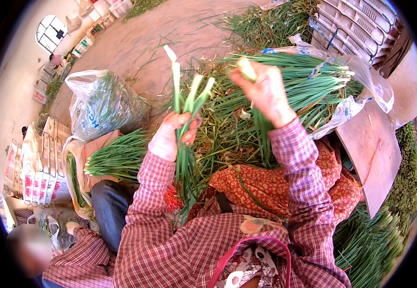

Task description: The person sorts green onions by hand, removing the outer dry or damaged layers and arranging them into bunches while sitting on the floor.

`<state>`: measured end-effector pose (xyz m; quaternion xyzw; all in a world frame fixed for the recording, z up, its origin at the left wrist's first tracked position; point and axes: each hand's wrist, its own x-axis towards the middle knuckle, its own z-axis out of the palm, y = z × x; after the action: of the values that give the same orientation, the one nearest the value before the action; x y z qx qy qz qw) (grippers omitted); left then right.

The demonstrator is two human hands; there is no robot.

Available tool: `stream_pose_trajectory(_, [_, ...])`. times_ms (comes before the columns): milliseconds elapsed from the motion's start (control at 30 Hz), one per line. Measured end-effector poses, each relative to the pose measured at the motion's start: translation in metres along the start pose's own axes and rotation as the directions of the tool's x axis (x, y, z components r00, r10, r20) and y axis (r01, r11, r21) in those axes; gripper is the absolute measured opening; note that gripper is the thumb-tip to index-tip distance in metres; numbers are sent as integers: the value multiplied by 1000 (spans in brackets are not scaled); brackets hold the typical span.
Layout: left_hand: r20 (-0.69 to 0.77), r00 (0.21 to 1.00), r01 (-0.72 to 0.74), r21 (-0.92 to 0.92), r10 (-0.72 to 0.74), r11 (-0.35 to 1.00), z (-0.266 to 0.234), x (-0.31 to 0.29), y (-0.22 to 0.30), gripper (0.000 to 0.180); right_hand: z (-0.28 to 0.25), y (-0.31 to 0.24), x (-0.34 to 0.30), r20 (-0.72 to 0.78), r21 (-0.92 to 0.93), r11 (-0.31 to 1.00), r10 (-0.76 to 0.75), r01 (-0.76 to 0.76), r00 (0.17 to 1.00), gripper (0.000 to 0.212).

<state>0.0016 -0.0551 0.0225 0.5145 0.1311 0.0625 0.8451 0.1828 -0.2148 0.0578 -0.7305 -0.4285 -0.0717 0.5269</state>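
My left hand point(169, 137) is closed round a few leek-like stalks point(190, 98), their white ends pointing up and long green leaves hanging below the fist. To the right, my raised right hand point(265, 89) grips another leek-like stalk point(247, 69) near its pale end; motion blurs the fingers, and green leaves hang beneath the wrist. The two hands are apart. Under and between them lies a heap of loose green and yellowed leaves point(227, 132). Beyond my right hand, a bundle of trimmed leek-like stalks point(309, 79) rests on clear plastic, white ends to the right.
A stuffed clear plastic bag point(105, 105) and a green bundle point(119, 156) stand at the left. Stacked white crates point(352, 29) rise at the far right, above a tilted board point(374, 153). Another person's sleeve point(81, 257) shows at lower left. More greens point(369, 240) lie at lower right.
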Motion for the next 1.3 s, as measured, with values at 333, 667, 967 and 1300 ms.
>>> stream_pose_trajectory(333, [-2,1000,19,-186,-19,982,9,3,-9,34,3,-19,-11,115,379,898,195,-224,974,27])
stream_pose_trajectory(667, [-269,960,-100,-53,82,994,4,9,-11,35,-25,-6,-1,-45,550,798,324,-247,945,13])
stream_pose_trajectory(967, [-364,903,-169,190,229,967,-14,11,-1,26,-85,2,0,-339,304,951,157,-50,928,18])
stream_pose_trajectory(1300, [-189,955,-190,204,229,960,19,8,3,28,36,-23,-11,214,309,938,93,-158,972,28])
